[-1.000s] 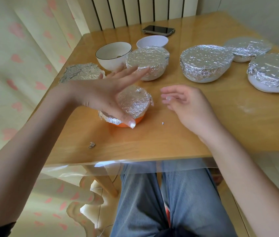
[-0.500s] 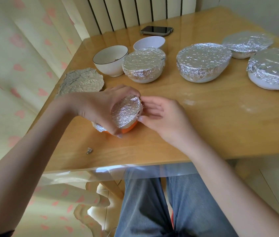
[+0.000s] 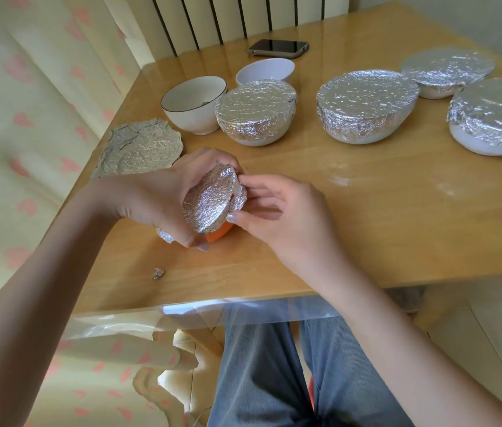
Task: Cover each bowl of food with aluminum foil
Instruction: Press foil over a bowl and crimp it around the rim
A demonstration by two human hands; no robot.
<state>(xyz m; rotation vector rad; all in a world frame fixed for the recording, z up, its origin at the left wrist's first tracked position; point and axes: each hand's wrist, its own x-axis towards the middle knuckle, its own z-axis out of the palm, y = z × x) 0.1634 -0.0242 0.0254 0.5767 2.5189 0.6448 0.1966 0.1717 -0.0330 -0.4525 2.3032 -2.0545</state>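
Five bowls wear foil: four white ones stand across the back of the counter (image 3: 366,211), namely the first (image 3: 255,117), the second (image 3: 366,106), the third (image 3: 448,72) and the fourth (image 3: 496,115), plus one small orange bowl (image 3: 209,208) near the front. Two white bowls are uncovered, a dark-rimmed one (image 3: 194,103) and a plain one (image 3: 266,70). One loose foil sheet (image 3: 141,147) lies flat, one small foil scrap (image 3: 157,273) sits near the edge, and one phone (image 3: 277,48) lies at the back. Two hands are in view, the left hand (image 3: 163,198) and the right hand (image 3: 280,217).

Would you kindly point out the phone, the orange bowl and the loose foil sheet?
phone (image 3: 277,48), head view, middle of screen.
orange bowl (image 3: 219,233), head view, exposed lower side.
foil sheet (image 3: 140,147), head view, crumpled centre.
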